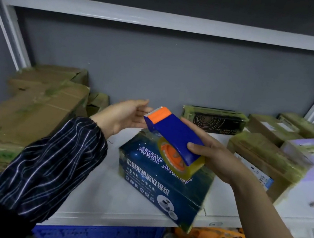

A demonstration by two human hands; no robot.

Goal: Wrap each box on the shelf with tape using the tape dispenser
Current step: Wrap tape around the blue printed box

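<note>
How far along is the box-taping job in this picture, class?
Done: the large left box and the right-hand boxes already show yellowish tape. In hand: the right hand grips the tape dispenser over the blue box, left hand open by its cutter. Left: the blue box, whose wrapping I cannot judge.

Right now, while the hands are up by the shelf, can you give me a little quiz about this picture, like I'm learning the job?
1. True or false: the left hand grips the tape dispenser.
2. Pick one: the tape dispenser is held above A) the blue printed box, B) a red bucket, C) a wooden chair.
3. Fill the gap: the cutter end of the tape dispenser is coloured ____.

Key
1. False. The right hand holds it, and the left hand has straight fingers and holds nothing.
2. A.
3. Orange.
</note>
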